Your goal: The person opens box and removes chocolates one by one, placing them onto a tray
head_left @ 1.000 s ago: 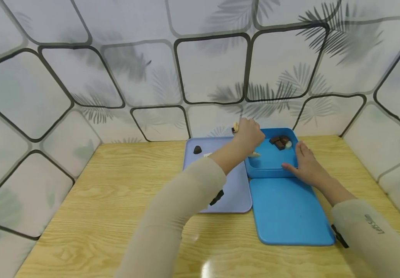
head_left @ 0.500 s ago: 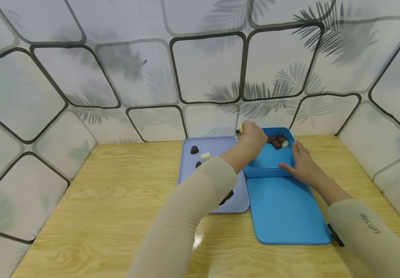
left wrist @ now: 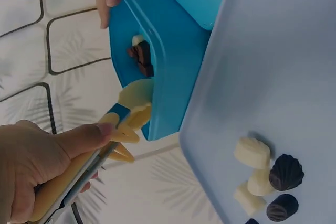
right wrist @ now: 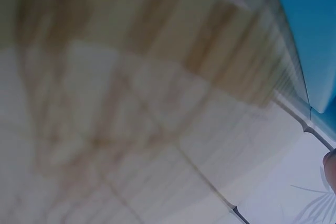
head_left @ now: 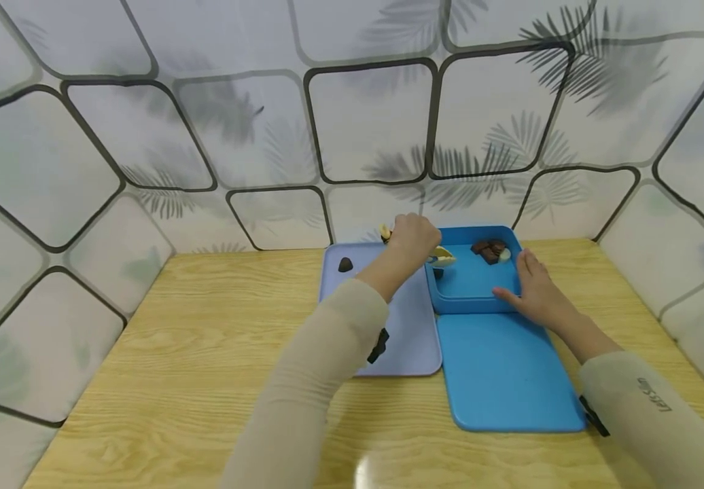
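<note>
In the head view my left hand point(head_left: 410, 241) grips a pair of tongs point(left wrist: 135, 98) with cream-coloured heads. The heads stand apart over the left wall of the blue box point(head_left: 477, 305), with nothing visible between them. Just below them, a dark chocolate piece point(head_left: 438, 273) lies in the box's left side. Brown chocolate pieces point(head_left: 489, 251) and a white piece point(head_left: 504, 255) lie at its back right. My right hand point(head_left: 540, 288) rests against the box's right wall, thumb over the front rim; the right wrist view is mostly blurred sleeve.
Left of the box is a lilac tray point(head_left: 410, 346) bearing several chocolates, among them a white one point(left wrist: 252, 152) and a dark shell-shaped one point(left wrist: 286, 172). A flat blue lid point(head_left: 511, 380) lies in front of the box. Patterned fabric walls point(head_left: 370, 122) surround the wooden table point(head_left: 236, 326).
My left hand has drawn back leftward and the tongs' heads have spread. A dark chocolate piece now shows in the box's left side. My right hand has stayed on the box.
</note>
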